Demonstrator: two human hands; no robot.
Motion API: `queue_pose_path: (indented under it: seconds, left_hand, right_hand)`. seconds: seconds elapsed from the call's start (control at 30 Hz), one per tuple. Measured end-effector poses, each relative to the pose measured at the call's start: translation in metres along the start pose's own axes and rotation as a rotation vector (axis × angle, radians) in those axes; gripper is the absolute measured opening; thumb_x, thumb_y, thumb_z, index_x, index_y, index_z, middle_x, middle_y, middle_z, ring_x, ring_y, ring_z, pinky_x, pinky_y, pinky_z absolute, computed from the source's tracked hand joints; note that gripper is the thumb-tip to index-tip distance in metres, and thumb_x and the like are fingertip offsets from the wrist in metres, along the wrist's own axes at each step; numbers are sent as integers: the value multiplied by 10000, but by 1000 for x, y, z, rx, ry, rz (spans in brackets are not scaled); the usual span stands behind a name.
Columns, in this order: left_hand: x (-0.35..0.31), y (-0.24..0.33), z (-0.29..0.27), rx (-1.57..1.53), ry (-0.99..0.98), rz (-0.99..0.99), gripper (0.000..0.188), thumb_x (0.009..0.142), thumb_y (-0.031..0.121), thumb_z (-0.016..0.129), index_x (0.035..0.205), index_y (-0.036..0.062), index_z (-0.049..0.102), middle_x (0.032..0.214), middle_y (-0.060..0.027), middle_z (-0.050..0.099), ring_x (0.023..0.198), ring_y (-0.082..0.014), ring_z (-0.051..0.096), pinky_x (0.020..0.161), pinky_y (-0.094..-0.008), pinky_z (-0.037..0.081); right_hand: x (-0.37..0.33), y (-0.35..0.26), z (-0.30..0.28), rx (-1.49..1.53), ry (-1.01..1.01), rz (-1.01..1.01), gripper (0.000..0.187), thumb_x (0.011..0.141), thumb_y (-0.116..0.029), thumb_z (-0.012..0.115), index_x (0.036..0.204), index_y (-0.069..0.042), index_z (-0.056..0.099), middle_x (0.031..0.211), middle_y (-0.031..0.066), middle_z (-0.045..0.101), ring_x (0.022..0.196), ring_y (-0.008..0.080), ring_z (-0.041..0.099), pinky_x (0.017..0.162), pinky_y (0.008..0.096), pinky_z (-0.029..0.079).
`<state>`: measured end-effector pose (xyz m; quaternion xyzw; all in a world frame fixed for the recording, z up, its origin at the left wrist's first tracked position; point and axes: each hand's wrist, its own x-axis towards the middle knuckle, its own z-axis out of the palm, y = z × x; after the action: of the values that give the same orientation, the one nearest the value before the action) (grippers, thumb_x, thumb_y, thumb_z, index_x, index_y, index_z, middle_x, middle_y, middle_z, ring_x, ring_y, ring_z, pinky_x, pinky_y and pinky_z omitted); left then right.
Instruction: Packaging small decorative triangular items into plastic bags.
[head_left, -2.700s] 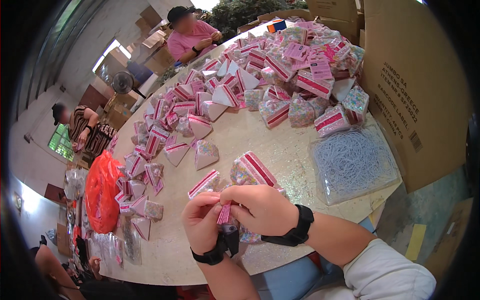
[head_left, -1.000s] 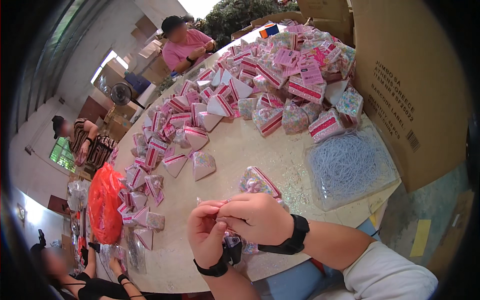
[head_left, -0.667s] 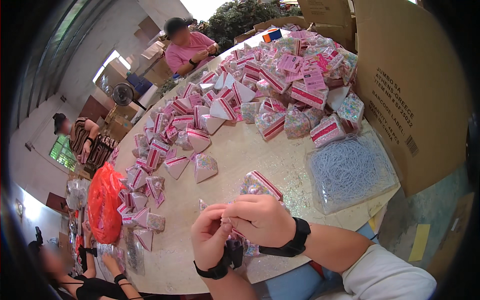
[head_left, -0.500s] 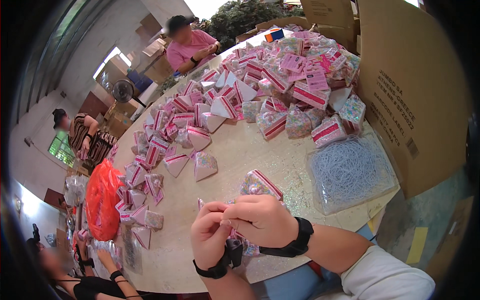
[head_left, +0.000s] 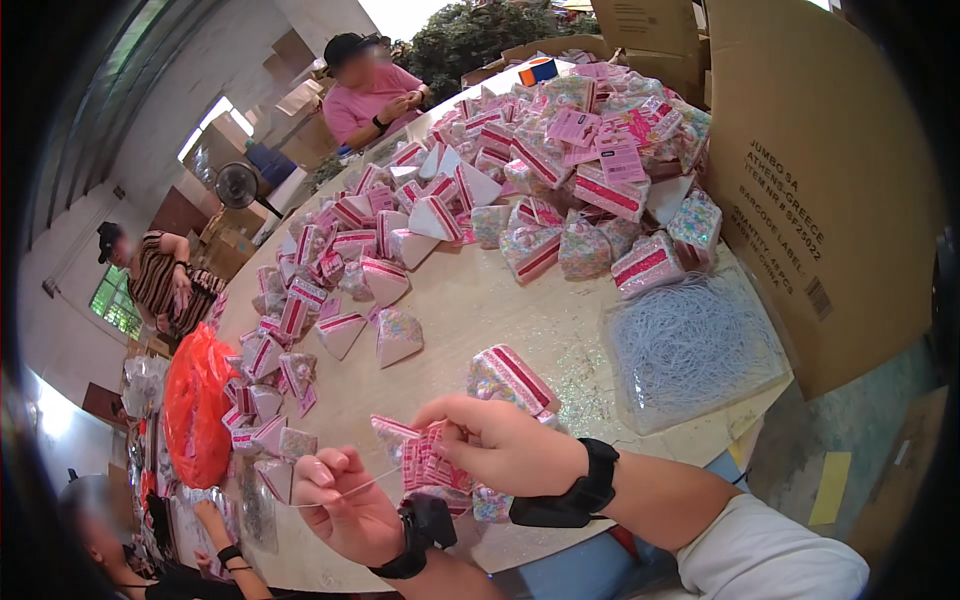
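Note:
My left hand (head_left: 345, 512) is closed in a pinch over the near edge of the table, on a thin pale string (head_left: 372, 486) pulled taut toward my right hand. My right hand (head_left: 510, 445) grips a pink printed card tag (head_left: 428, 458) by its upper edge. Just beyond that hand lies a cake-slice-shaped ornament (head_left: 515, 378) with a deep pink stripe and pastel sprinkles. Another slice (head_left: 393, 432) shows partly behind the tag, and a sprinkled one (head_left: 492, 503) peeks out below my right wrist. Whether the string joins the tag is hidden by my fingers.
A large heap of cake-slice ornaments (head_left: 540, 165) covers the far table. To the right are a clear bag of pale blue shred (head_left: 695, 345) and a tall cardboard box (head_left: 820, 200). A red plastic bag (head_left: 196, 405) stands left. Several people work around the table.
My hands were together; now my left hand has drawn away to the left and lower, stretching the string. The pink tag has come into sight under my right hand.

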<state>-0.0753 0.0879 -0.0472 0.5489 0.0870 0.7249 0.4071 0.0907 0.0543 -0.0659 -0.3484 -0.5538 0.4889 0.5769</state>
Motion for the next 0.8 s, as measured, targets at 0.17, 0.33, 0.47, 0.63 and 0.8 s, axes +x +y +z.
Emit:
queue_pose_path:
  seconds: [0.17,0.33,0.47,0.63,0.8]
  left_hand:
    - [-7,2,11,214,-334,-312,142,851,119,652,835,17,555,1032,-120,524,601,-114,526,631,-243,437]
    - [-5,4,18,435,-463,-330,100,824,66,653,803,-7,588,1015,-153,552,634,-94,536,609,-200,433]
    - [-4,8,23,437,-397,-485,94,811,52,666,797,-12,598,975,-126,580,653,-86,549,581,-197,435]
    - [-3,3,20,526,-581,-425,109,758,-37,659,866,-28,647,907,-127,645,750,-176,625,651,-265,495]
    - [-5,2,20,478,-564,-491,140,736,-55,660,873,-26,651,865,-118,654,766,-194,634,656,-274,499]
  right_hand:
    - [1,-1,-2,323,-37,79,213,866,4,516,1076,9,548,756,17,573,628,74,527,549,227,429]
    - [2,-6,-19,533,-83,232,131,873,-24,537,993,23,562,765,36,600,578,76,552,494,210,434]
    - [4,-12,-30,616,-98,226,131,880,-57,577,987,19,571,819,68,640,599,88,591,517,206,466]
    - [0,-15,-39,684,-203,213,164,884,-47,573,1030,27,581,903,103,658,667,135,645,586,236,510]
    - [-6,-21,-37,778,-262,176,184,870,-3,570,1050,31,591,924,111,658,696,173,662,604,246,522]
